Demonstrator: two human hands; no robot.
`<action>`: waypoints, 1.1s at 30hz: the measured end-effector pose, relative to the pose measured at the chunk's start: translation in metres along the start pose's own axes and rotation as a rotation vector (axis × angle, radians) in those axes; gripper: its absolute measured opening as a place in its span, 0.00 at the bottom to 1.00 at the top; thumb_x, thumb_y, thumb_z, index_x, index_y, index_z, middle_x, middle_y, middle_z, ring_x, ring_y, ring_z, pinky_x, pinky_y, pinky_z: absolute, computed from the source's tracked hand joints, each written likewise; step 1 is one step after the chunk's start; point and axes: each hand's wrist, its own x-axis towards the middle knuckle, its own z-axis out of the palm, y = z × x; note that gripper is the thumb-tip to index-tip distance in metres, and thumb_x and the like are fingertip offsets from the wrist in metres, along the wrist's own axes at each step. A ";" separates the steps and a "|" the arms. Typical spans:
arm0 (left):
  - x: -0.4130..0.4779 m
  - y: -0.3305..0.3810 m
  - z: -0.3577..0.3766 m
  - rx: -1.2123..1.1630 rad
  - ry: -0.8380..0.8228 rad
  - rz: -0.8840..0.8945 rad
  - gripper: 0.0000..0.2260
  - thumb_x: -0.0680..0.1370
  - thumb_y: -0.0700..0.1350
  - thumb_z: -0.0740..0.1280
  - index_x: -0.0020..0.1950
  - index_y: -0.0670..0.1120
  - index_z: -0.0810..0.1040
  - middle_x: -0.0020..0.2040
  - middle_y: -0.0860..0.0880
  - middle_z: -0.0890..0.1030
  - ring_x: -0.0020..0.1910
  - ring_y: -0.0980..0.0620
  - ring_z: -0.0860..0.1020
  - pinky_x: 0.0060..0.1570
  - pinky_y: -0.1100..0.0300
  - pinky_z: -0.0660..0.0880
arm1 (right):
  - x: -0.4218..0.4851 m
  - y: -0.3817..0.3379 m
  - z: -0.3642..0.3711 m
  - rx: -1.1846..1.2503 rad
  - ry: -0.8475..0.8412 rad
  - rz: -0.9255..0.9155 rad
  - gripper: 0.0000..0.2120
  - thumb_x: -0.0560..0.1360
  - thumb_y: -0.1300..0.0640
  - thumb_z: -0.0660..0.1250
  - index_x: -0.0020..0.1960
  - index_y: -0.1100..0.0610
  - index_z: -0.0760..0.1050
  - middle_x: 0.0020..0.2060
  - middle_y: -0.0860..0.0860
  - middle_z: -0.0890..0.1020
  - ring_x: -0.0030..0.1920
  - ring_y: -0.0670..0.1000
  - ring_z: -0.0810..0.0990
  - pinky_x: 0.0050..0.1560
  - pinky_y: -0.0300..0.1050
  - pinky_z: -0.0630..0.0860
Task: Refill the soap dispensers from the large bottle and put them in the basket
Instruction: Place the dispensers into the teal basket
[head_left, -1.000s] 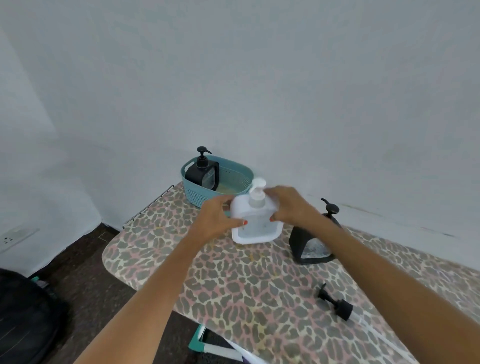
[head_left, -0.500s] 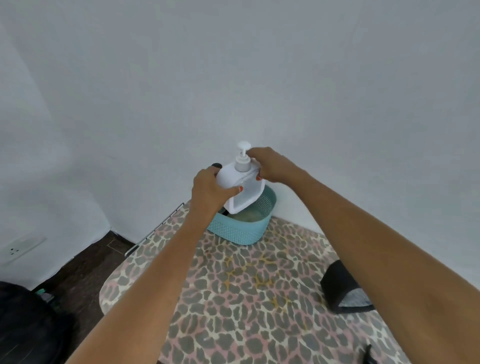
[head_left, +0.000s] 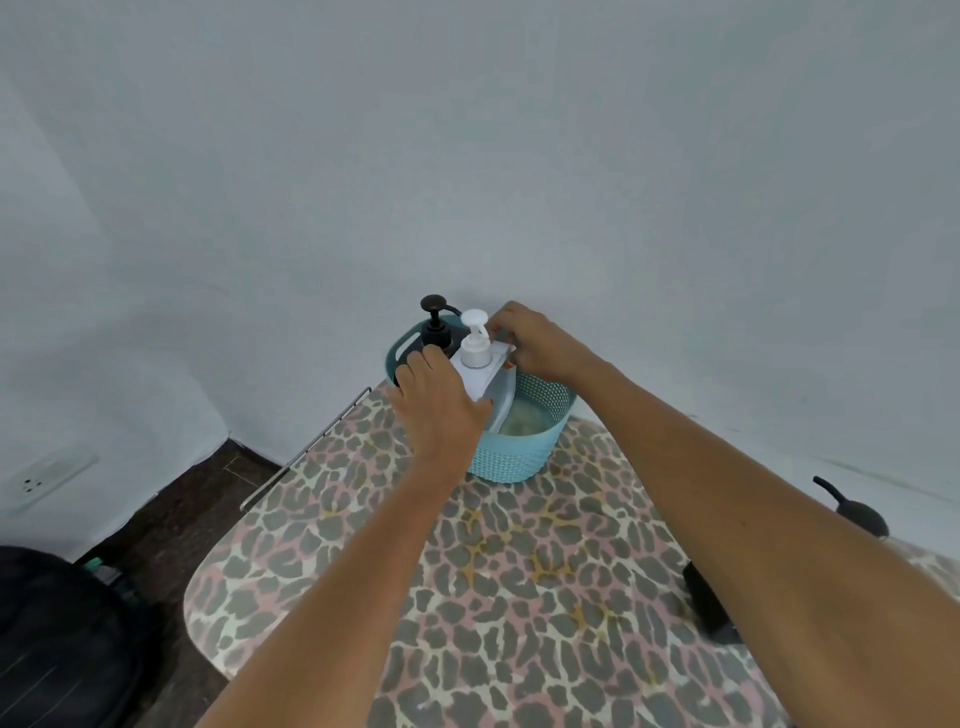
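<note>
A white soap dispenser (head_left: 480, 366) with a white pump stands partly down inside the teal basket (head_left: 519, 457) at the far end of the board. My left hand (head_left: 441, 410) grips its left side and my right hand (head_left: 535, 343) holds its right shoulder. A black dispenser (head_left: 436, 327) stands in the basket just left of it, touching it. Another black dispenser (head_left: 854, 514) stands on the board at the right, mostly hidden behind my right forearm.
The leopard-print ironing board (head_left: 493, 582) ends in a metal rest (head_left: 306, 447) at the left. A white wall rises right behind the basket. Dark floor, a wall socket (head_left: 39, 480) and a black bag (head_left: 57, 639) lie to the left.
Both hands lifted the white dispenser off the board, carried it over the basket and lowered it in beside the black one. The camera moved closer to the basket.
</note>
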 end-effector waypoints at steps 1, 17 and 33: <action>0.000 0.000 0.001 -0.010 -0.004 0.001 0.25 0.69 0.51 0.72 0.56 0.40 0.66 0.56 0.42 0.72 0.56 0.44 0.70 0.53 0.53 0.66 | 0.000 0.002 0.001 0.030 0.012 0.011 0.14 0.70 0.71 0.65 0.55 0.64 0.72 0.51 0.58 0.73 0.49 0.53 0.72 0.46 0.39 0.69; -0.026 0.017 -0.030 -0.152 -0.011 0.080 0.11 0.75 0.46 0.64 0.55 0.43 0.75 0.56 0.43 0.75 0.56 0.44 0.71 0.55 0.51 0.63 | -0.056 -0.023 -0.050 -0.022 -0.089 0.266 0.24 0.70 0.66 0.70 0.64 0.65 0.71 0.61 0.60 0.76 0.61 0.56 0.75 0.59 0.42 0.70; -0.172 0.108 -0.010 -0.443 -0.762 0.395 0.26 0.69 0.41 0.73 0.65 0.42 0.68 0.63 0.44 0.74 0.62 0.47 0.72 0.56 0.61 0.66 | -0.303 0.038 -0.105 0.317 0.216 0.628 0.19 0.71 0.78 0.54 0.57 0.70 0.74 0.54 0.67 0.79 0.38 0.51 0.77 0.36 0.32 0.74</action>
